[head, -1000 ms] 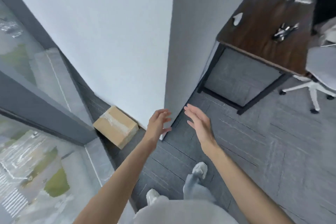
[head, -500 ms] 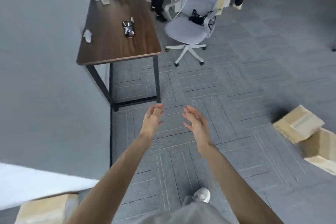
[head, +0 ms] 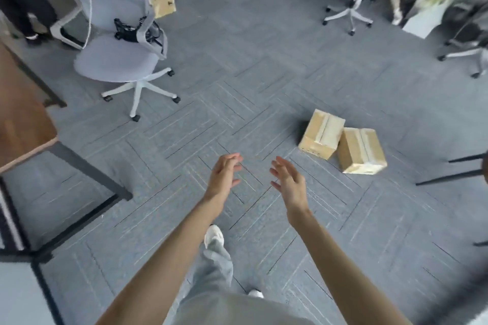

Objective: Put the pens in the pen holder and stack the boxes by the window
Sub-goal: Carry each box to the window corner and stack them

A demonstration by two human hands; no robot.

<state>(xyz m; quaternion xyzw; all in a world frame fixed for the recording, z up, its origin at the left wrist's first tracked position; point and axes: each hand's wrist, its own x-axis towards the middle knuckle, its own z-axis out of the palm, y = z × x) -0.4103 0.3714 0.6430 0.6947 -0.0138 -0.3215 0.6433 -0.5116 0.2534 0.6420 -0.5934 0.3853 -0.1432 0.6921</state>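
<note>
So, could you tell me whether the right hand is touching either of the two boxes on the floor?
Apart. In the head view the right hand hangs open in the air, with bare carpet showing between it and the boxes.

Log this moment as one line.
left hand open, empty | right hand open, empty | two boxes on carpet, unstacked

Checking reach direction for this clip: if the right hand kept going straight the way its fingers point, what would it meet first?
Nothing nearby. The right hand, open and empty, points up-left over bare carpet; the two cardboard boxes lie off to its right, outside that line. Depth is hard to judge.
</note>
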